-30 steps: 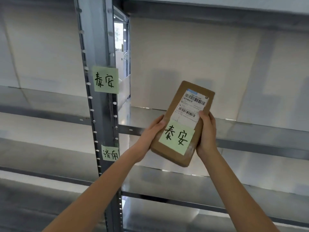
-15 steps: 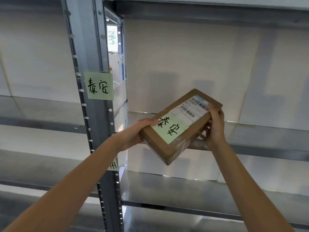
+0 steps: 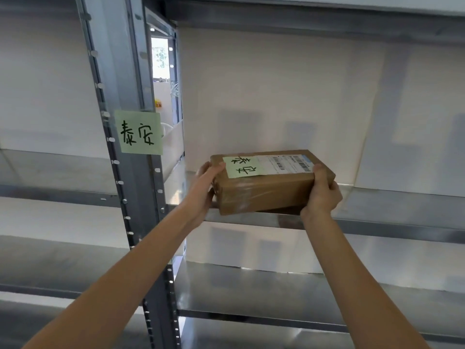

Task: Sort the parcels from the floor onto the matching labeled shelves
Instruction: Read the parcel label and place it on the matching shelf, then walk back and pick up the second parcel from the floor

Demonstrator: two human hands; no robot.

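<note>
A brown parcel is held lengthwise between both hands at the front edge of a metal shelf. The left hand is clenched on the parcel's left end, and the right hand is clenched on its right end with the thumb over the top edge. The parcel's far side seems to sit over the shelf, while its near lower edge hangs just past the front lip; whether the bottom already rests on the metal cannot be told.

A green note on the parcel's top bears handwritten characters that look the same as those on the green shelf label stuck to the upright post just left of this level. So the match appears right, and this parcel's sorting looks almost finished: what is left is to push it fully in and let go. The floor and any other parcels are out of view, so how many remain cannot be judged.

A white shipping label with barcodes lies beside the note. The shelf around the parcel is bare, as is the lower shelf, and nothing blocks the way in. The post stands near the left hand but apart from it.
</note>
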